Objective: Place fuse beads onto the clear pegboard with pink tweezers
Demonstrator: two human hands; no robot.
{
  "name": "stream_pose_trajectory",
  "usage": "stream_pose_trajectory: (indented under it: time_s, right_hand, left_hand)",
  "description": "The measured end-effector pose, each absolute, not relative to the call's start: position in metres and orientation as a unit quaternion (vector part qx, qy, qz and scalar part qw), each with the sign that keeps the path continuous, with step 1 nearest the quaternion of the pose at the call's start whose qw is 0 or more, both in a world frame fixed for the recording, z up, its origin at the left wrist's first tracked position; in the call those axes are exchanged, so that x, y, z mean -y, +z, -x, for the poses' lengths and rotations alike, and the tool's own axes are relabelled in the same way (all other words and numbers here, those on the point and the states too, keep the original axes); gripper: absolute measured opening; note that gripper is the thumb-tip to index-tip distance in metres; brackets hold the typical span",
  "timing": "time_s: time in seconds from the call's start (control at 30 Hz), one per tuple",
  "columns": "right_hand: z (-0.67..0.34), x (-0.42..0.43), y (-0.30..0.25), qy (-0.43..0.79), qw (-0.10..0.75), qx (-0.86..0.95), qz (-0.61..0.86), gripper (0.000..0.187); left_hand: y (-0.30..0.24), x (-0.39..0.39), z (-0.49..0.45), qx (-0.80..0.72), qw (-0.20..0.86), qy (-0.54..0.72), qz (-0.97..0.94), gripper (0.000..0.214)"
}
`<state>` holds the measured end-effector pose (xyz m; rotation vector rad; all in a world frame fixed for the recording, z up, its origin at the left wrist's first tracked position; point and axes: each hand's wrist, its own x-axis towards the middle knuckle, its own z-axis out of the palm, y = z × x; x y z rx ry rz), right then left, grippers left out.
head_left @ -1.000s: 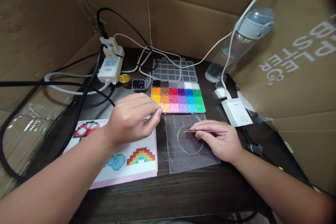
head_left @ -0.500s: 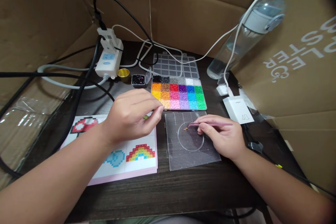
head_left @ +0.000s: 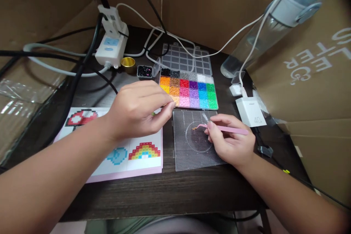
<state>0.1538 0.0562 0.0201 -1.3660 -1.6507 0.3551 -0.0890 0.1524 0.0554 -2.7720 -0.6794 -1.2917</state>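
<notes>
Pink tweezers are gripped in my right hand. Their bent tip reaches a few small orange beads on the clear pegboard, inside its round outline. My left hand is closed in a pinch at the front left corner of the bead box; whatever lies between its fingertips is too small to make out. The box holds beads sorted by colour, with its lid folded back. Partly beneath my left forearm lies a pattern sheet with pixel pictures, including a rainbow and a mushroom.
Behind my left hand stand a gold cup and a small case of black beads. A power strip with cables is at the left. On the right are a water bottle and a white charger. Cardboard walls surround the table.
The whole view has shifted, so the table sits slightly higher in the picture. My right hand has turned the tweezers, and their tip stays by the orange beads. My left hand keeps its pinch.
</notes>
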Motion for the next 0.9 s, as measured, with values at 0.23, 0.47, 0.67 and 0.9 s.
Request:
stream_pose_trajectory:
  time_s: [0.23, 0.47, 0.67, 0.9]
  right_hand:
    - [-0.154, -0.054, 0.007, 0.106, 0.469, 0.673, 0.561, 0.012]
    - [-0.154, -0.054, 0.005, 0.1, 0.469, 0.678, 0.557, 0.013]
    - [-0.154, -0.055, 0.006, 0.091, 0.464, 0.69, 0.549, 0.015]
    - [-0.156, -0.056, 0.005, 0.086, 0.463, 0.696, 0.541, 0.017]
  left_hand:
    - [0.056, -0.152, 0.087, 0.224, -0.003, -0.41, 0.884, 0.018]
    - [0.055, -0.151, 0.089, 0.231, -0.006, -0.409, 0.883, 0.021]
    - [0.055, -0.151, 0.088, 0.238, -0.01, -0.405, 0.883, 0.022]
    - [0.056, -0.151, 0.088, 0.241, -0.013, -0.401, 0.884, 0.022]
